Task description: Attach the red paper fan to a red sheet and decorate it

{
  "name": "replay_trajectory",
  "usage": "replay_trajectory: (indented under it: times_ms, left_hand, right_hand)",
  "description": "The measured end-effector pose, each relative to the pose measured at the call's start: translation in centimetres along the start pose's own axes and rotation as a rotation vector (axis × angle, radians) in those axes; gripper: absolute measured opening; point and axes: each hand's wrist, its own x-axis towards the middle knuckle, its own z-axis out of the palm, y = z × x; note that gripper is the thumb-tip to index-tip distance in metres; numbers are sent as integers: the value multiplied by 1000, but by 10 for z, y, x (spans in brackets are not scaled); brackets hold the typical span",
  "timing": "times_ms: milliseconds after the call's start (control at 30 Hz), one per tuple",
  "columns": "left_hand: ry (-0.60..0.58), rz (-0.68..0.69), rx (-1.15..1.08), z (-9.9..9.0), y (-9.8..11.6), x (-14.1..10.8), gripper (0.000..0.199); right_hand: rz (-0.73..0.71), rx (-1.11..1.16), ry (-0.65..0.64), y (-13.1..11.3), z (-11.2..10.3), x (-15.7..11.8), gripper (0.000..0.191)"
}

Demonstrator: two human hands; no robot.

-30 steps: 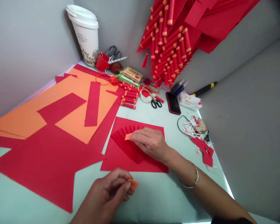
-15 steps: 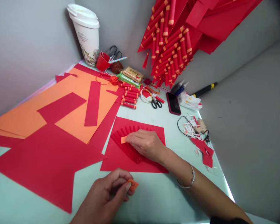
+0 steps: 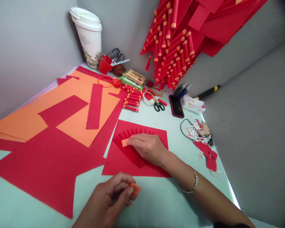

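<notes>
My left hand point(image 3: 112, 198), near the front of the table, pinches a small orange paper piece point(image 3: 136, 190) between thumb and fingers; dark marks show on it. Over a pleated red paper fan point(image 3: 128, 153), my right hand point(image 3: 148, 148) has its fingertips closed on an orange paper slip point(image 3: 124, 142), which sticks out to the left above the folds. Beneath the fan lies a flat red paper sheet point(image 3: 111, 166). The right hand covers much of the fan's middle, and I cannot tell whether the slip touches the folds.
Large red sheets point(image 3: 47, 171) and orange sheets point(image 3: 61, 85) overlap on the left. Farther back are red paper rolls point(image 3: 131, 104), scissors point(image 3: 159, 106), a phone point(image 3: 176, 106) and a lidded cup point(image 3: 89, 41). Paper scraps point(image 3: 193, 131) lie right; red firecracker decorations point(image 3: 173, 57) hang behind.
The orange slip in my right hand has shifted slightly left over the fan. My left hand keeps its pinch on the small orange piece.
</notes>
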Motion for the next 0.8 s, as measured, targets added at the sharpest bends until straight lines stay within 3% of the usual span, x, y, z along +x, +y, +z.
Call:
replay_trajectory:
  times_ms: [300, 467, 600, 800]
  left_hand:
    - [29, -25, -45, 0, -4, 1, 33]
    - [143, -58, -171, -1, 7, 5, 46]
    - [182, -50, -228, 1, 19, 11, 51]
    - [164, -77, -257, 5, 29, 21, 49]
  right_hand:
    - [70, -26, 64, -8, -11, -2, 32]
    - [374, 364, 121, -36, -38, -13, 17]
    - [680, 671, -45, -58, -51, -26, 10]
    - [816, 771, -47, -66, -44, -35, 9]
